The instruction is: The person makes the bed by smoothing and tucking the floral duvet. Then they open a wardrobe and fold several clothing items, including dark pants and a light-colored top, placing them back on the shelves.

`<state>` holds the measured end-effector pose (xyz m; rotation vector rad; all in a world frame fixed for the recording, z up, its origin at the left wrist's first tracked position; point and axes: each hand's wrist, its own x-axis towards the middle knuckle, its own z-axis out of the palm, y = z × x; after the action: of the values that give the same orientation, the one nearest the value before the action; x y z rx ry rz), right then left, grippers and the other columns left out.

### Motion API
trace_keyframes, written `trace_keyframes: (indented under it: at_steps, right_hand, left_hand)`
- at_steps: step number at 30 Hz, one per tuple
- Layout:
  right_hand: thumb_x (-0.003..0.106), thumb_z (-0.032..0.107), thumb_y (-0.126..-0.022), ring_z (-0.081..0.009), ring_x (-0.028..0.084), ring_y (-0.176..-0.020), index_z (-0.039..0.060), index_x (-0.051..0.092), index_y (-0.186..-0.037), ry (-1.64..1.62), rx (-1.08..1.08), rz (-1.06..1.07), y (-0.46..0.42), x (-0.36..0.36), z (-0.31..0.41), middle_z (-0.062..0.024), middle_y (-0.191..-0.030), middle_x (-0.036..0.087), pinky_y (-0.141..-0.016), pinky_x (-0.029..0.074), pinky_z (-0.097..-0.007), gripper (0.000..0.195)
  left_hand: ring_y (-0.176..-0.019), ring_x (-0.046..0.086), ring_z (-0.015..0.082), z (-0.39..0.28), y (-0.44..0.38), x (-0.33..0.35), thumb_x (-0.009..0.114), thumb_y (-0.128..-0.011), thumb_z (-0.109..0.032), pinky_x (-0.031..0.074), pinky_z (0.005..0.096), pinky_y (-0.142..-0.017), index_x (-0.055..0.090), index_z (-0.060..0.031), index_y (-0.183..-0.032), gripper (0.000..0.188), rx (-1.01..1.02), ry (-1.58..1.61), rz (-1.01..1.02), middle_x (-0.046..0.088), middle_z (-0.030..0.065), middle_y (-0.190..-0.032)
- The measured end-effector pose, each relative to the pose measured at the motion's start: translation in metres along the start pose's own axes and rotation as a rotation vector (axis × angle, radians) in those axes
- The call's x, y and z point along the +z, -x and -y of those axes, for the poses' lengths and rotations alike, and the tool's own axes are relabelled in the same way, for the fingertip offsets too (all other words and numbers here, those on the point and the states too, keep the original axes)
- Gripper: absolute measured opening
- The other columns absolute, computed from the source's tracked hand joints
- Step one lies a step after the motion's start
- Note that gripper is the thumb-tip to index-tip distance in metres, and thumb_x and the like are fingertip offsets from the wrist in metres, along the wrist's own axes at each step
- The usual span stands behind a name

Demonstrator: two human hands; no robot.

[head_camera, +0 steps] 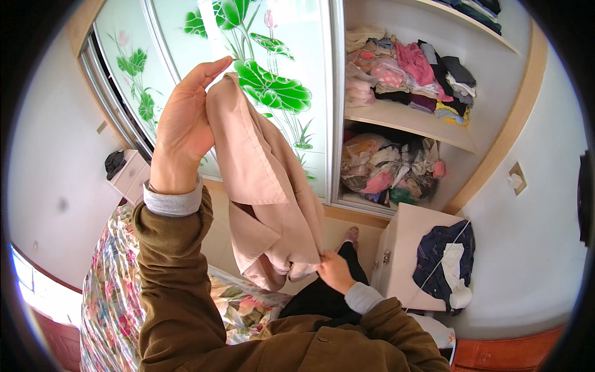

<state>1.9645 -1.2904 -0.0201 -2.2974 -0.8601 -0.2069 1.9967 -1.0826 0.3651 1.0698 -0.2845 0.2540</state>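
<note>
A light pink cloth garment (274, 172) with stitched edges hangs in front of me between both hands. My left hand (186, 125) is raised at its upper end, where the cloth drapes beside the palm; the thumb points up and the other fingers are hidden behind or under the cloth. Lower down, my right hand (337, 271) pinches the garment's bottom right edge. Several folds overlap along its middle, and its lower end bunches near my lap.
Behind stands a wardrobe with sliding glass doors (297, 139) and shelves of piled clothes (409, 74). A floral bedcover (111, 279) lies at left. At right, a bedside cabinet (395, 269) holds a dark patterned cloth (430, 255) and a white roll (460, 296).
</note>
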Motion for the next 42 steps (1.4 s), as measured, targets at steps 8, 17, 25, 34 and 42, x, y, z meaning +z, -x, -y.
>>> trace_keyframes:
  at_steps: [8, 17, 25, 34, 42]
  right_hand:
    - [0.057, 0.013, -0.064, -0.0293, 0.05, -0.069, 0.0019, 0.055, -0.07, 0.223, 0.078, -0.632, -0.025, -0.154, -0.045, -0.012, -0.072, 0.052, -0.06, 0.04, -0.0366, 0.013]
    - [0.054, 0.021, -0.076, -0.0263, 0.05, -0.074, 0.0003, 0.059, -0.089, -0.19, 0.043, -0.247, 0.022, -0.139, -0.033, -0.0119, -0.08, 0.052, -0.066, 0.041, -0.0314, 0.025]
    - [0.058, 0.016, -0.075, -0.0239, 0.053, -0.07, 0.0014, 0.057, -0.096, -0.32, 0.211, -0.23, 0.019, -0.09, -0.024, -0.0096, -0.079, 0.051, -0.064, 0.042, -0.0282, 0.026]
    - [0.056, 0.003, -0.066, -0.0282, 0.053, -0.067, 0.0162, 0.061, -0.09, -0.17, -0.093, -0.058, 0.016, -0.024, 0.015, -0.0119, -0.084, 0.047, -0.058, 0.045, -0.0348, 0.028]
    - [0.056, 0.02, -0.075, -0.0358, 0.051, -0.087, 0.0088, 0.053, -0.107, -0.297, -0.136, 0.198, 0.001, 0.016, 0.033, -0.0216, -0.105, 0.044, -0.076, 0.044, -0.0385, 0.034]
  left_hand:
    - [-0.083, 0.054, 0.0154, -0.008, -0.007, -0.095, 0.054, -0.081, -0.017, 0.045, 0.0284, -0.075, 0.054, -0.0005, -0.097, 0.022, -0.246, -0.262, -0.15, 0.056, 0.0074, -0.093]
    - [-0.083, 0.055, 0.0159, 0.004, -0.004, -0.079, 0.057, -0.08, -0.019, 0.045, 0.0276, -0.075, 0.056, -0.0036, -0.095, 0.021, -0.142, -0.125, -0.086, 0.059, 0.0061, -0.09]
    - [-0.088, 0.053, 0.0151, 0.005, 0.005, -0.022, 0.054, -0.08, -0.02, 0.042, 0.0271, -0.079, 0.052, -0.0012, -0.104, 0.03, 0.057, -0.081, 0.004, 0.056, 0.0052, -0.098]
    - [-0.078, 0.055, 0.0105, -0.009, -0.005, -0.027, 0.051, -0.082, -0.018, 0.043, 0.0229, -0.072, 0.055, -0.0032, -0.093, 0.019, 0.16, -0.021, 0.084, 0.058, 0.0014, -0.087]
    - [-0.078, 0.056, 0.0154, -0.016, -0.002, -0.027, 0.05, -0.082, -0.022, 0.044, 0.0251, -0.072, 0.055, -0.0034, -0.09, 0.021, 0.071, 0.029, 0.176, 0.059, 0.006, -0.086]
